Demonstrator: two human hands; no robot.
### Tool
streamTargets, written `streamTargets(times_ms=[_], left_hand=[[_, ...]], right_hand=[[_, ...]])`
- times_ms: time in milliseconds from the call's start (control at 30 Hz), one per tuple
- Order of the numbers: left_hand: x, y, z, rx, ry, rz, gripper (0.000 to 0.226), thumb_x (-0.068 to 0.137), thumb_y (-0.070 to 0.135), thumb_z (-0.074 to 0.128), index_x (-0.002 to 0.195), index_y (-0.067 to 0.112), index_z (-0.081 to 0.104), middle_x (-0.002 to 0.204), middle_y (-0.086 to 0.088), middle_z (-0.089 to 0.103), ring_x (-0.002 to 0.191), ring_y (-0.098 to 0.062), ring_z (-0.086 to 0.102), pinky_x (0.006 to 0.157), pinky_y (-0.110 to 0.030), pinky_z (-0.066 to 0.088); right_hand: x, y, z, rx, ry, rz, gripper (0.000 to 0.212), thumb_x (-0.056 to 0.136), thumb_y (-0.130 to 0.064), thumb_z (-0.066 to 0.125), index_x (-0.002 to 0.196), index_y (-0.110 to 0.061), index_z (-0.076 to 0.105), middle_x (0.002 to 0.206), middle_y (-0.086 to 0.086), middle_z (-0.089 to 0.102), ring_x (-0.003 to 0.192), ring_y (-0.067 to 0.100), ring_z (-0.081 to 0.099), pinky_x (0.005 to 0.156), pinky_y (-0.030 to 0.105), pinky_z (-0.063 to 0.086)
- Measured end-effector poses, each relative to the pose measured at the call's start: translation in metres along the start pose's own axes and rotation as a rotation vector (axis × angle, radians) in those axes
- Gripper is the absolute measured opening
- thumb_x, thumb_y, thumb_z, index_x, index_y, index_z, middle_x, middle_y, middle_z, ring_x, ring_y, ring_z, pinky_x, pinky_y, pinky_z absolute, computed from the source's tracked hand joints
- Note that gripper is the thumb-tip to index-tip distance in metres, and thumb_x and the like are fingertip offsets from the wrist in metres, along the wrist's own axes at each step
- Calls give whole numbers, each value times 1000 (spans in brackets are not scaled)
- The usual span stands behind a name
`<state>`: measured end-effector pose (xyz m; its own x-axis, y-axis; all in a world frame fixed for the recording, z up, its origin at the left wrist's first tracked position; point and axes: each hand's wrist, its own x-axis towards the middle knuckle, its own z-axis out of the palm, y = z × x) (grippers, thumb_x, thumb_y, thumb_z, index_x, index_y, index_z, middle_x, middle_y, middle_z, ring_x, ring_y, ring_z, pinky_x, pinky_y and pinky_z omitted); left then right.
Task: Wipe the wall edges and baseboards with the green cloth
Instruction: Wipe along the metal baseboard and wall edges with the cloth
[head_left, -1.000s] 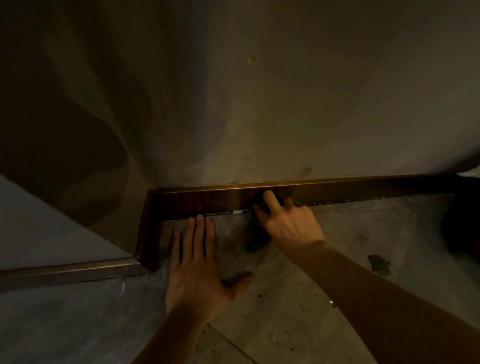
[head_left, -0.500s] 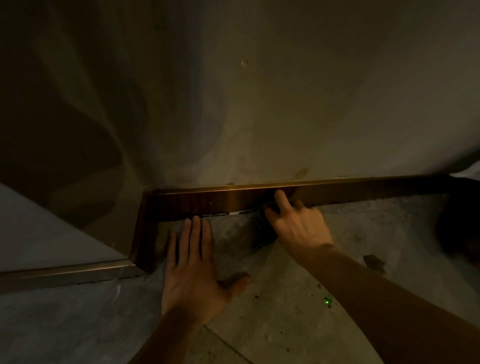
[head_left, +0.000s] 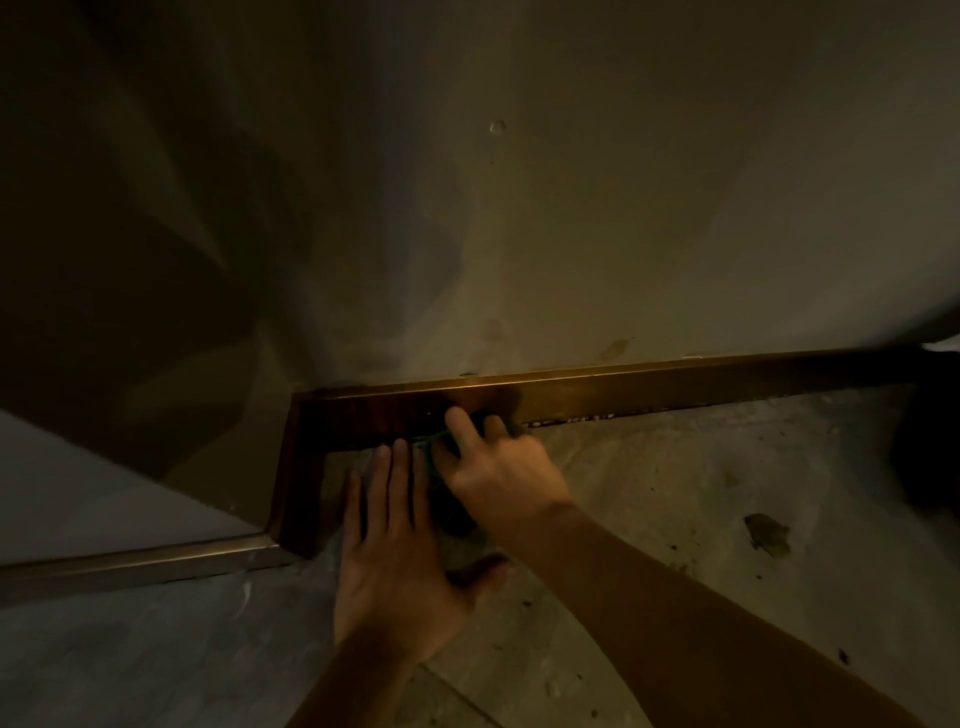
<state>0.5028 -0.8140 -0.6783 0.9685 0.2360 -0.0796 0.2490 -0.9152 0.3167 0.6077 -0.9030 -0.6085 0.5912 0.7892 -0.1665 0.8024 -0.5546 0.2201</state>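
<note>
Risk: we see green cloth (head_left: 434, 457) bunched under right hand (head_left: 493, 467) at baseboard (head_left: 597, 395) | left hand (head_left: 400, 561) spread flat on floor (head_left: 675, 519) | cloth may slip off (dim, crowded).

Green cloth (head_left: 434, 470) is pressed against brown baseboard (head_left: 623, 387) by right hand (head_left: 493, 467). Left hand (head_left: 400, 561) is laid flat on floor (head_left: 675, 519), fingers spread, beside cloth.
</note>
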Motion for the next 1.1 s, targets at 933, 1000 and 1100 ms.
streamTargets(times_ms=[933, 1000, 1100], left_hand=[[1, 0, 0, -3, -4, -17, 132, 67, 101, 32, 158, 8, 14, 167, -13, 11, 155, -26, 0, 122, -58, 12], [1, 0, -1, -5, -4, -18, 132, 66, 101, 31, 158, 7, 15, 167, -14, 12, 155, -27, 1, 122, -58, 12], [1, 0, -1, -8, -2, -17, 132, 66, 101, 32, 158, 8, 13, 167, -13, 10, 155, -26, 0, 122, -57, 12]], right_hand=[[-21, 54, 3, -119, -189, 68, 36, 91, -10, 48, 127, -5, 50, 130, 18, 36, 91, 39, 52, 54, 41, 43], [-25, 60, 2, -127, -205, 101, 35, 92, -10, 50, 126, -6, 50, 129, 18, 36, 91, 38, 52, 55, 41, 45], [-31, 69, 3, -141, -240, 144, 33, 92, -8, 51, 125, -6, 51, 129, 18, 35, 90, 36, 52, 53, 39, 41]])
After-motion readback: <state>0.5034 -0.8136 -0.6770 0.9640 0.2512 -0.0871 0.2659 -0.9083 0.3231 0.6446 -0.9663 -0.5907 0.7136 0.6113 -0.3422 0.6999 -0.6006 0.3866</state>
